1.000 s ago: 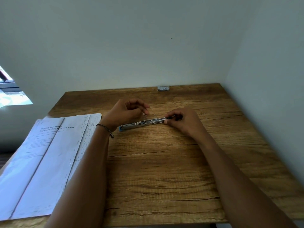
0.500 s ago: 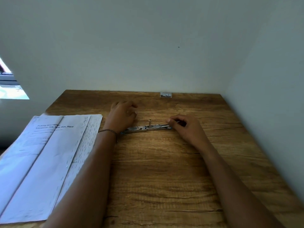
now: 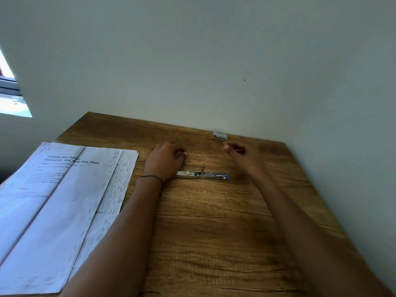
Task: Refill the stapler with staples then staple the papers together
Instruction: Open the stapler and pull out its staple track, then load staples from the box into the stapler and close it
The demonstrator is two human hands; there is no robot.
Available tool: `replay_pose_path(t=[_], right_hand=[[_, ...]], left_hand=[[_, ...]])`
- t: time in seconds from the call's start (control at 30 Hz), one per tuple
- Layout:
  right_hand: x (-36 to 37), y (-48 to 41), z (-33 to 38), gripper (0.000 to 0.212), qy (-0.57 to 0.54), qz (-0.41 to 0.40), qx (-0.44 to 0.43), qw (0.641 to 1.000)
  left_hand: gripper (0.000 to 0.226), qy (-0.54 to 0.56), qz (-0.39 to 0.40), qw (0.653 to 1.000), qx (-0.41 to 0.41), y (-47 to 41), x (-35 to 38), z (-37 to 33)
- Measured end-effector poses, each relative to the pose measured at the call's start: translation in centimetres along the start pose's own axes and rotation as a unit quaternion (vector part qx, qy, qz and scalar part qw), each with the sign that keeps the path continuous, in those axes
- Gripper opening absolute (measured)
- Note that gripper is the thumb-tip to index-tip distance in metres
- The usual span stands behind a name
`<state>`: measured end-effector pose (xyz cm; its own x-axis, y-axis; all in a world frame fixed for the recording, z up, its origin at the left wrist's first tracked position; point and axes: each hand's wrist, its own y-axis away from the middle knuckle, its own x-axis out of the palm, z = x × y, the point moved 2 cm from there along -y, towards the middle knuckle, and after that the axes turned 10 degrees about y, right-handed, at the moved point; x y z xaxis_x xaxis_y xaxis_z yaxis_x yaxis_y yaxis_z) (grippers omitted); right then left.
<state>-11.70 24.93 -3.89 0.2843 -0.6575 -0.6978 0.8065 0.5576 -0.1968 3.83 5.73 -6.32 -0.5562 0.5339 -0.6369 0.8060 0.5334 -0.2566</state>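
A silver stapler point(image 3: 202, 175) with a blue end lies opened out flat on the wooden table point(image 3: 214, 232). My left hand point(image 3: 165, 159) covers its left end with curled fingers, pinning it down. My right hand point(image 3: 242, 155) hovers apart from the stapler, beyond its blue end, fingers loosely spread and holding nothing. A small box of staples point(image 3: 220, 135) sits against the back wall, just beyond my right hand's fingertips. A stack of printed papers point(image 3: 60, 200) lies on the table's left side.
Walls close the table in at the back and on the right point(image 3: 353, 146). The papers overhang the table's left edge. A bright window point(image 3: 10, 99) shows at far left.
My right hand let go of the stapler's right end and moved up toward the staple box. The stapler now lies open and flat. The camera tilted upward.
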Motion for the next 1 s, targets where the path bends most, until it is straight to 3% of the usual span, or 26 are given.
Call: replay_pose_path(t=[0.13, 0.33, 0.6, 1.0], right_hand=[[-0.4, -4.8, 0.3, 0.028, 0.114, 0.006, -0.041, 0.993], [0.3, -9.1, -0.7, 0.045, 0.238, 0.037, -0.021, 0.97], [1.5, -10.2, -1.3, 0.05, 0.267, 0.074, -0.047, 0.96], [2.1, -10.6, -1.3, 0.035, 0.283, 0.053, -0.078, 0.954]], left_hand=[[0.024, -0.005, -0.025, 1.0, -0.002, 0.0, -0.3, -0.1], [0.02, 0.001, -0.048, 0.999, -0.015, -0.1, -0.3, -0.3], [0.018, 0.003, -0.067, 0.998, -0.02, -0.3, 0.1, -0.2], [0.023, 0.009, -0.07, 0.997, -0.017, -0.4, 0.2, -0.1]])
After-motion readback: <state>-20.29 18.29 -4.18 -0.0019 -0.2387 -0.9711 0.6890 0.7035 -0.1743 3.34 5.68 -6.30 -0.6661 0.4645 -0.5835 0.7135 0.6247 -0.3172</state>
